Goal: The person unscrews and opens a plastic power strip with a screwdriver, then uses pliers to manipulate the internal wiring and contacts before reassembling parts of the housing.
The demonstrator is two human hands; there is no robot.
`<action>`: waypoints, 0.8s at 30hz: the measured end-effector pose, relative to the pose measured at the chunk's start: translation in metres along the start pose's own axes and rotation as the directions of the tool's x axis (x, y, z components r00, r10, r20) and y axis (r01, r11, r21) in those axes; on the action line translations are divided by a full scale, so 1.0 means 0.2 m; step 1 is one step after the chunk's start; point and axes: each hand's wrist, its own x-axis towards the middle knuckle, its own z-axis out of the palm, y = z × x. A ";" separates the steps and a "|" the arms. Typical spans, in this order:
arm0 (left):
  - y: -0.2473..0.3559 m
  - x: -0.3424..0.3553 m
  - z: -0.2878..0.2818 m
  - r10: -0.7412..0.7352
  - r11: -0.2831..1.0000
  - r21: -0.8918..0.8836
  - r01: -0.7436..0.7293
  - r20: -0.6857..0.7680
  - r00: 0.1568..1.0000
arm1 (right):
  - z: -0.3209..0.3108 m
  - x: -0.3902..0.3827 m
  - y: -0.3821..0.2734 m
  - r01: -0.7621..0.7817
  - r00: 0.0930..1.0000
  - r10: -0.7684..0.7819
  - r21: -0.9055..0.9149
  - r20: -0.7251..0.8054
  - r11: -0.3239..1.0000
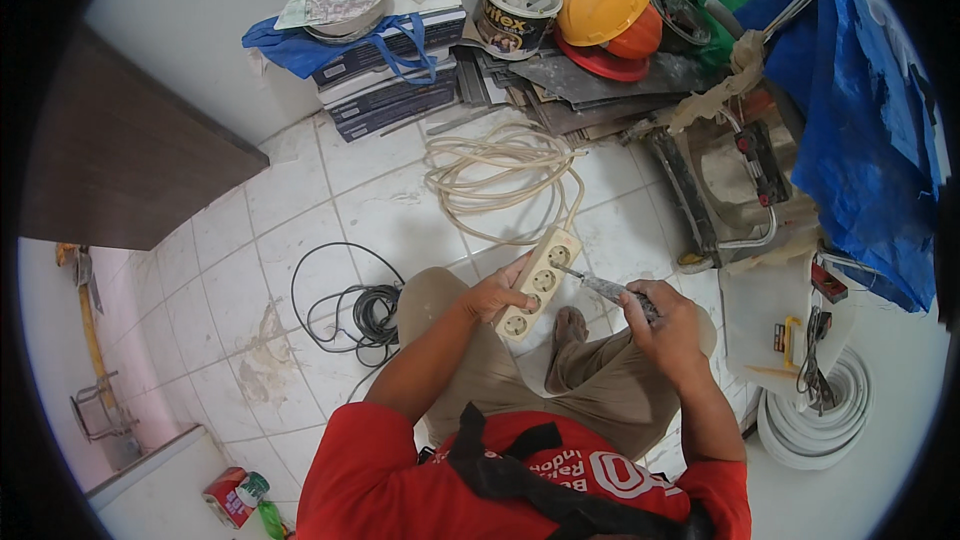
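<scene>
My left hand is closed around a cream power strip with several round sockets, held slanting above my lap. In my right hand is a screwdriver with a dusty grey handle. Its shaft points left at the strip, and the tip is at one of the upper sockets; whether it touches the strip or goes inside is too small to tell. From the strip's far end runs its cream cable, lying in loose loops on the tiles ahead.
A coiled black cable lies left of my knee. Boxes, a paint bucket, hard hats and stacked dark tiles line the wall. On the right are a blue tarp and a white hose coil. A brown door stands left.
</scene>
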 end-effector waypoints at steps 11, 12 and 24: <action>-0.01 0.01 0.02 -0.007 0.998 -0.069 0.006 -0.015 1.000 | 0.04 -0.01 0.05 -0.290 0.955 0.296 0.162 -0.010 0.943; -0.01 0.02 0.03 -0.004 0.998 -0.066 0.002 -0.021 1.000 | 0.04 -0.02 0.07 -0.253 0.966 0.257 0.150 -0.009 0.956; -0.07 0.13 0.03 0.050 0.973 0.229 -0.029 -0.084 0.995 | 0.00 0.06 0.05 0.001 0.984 0.028 -0.164 0.177 0.986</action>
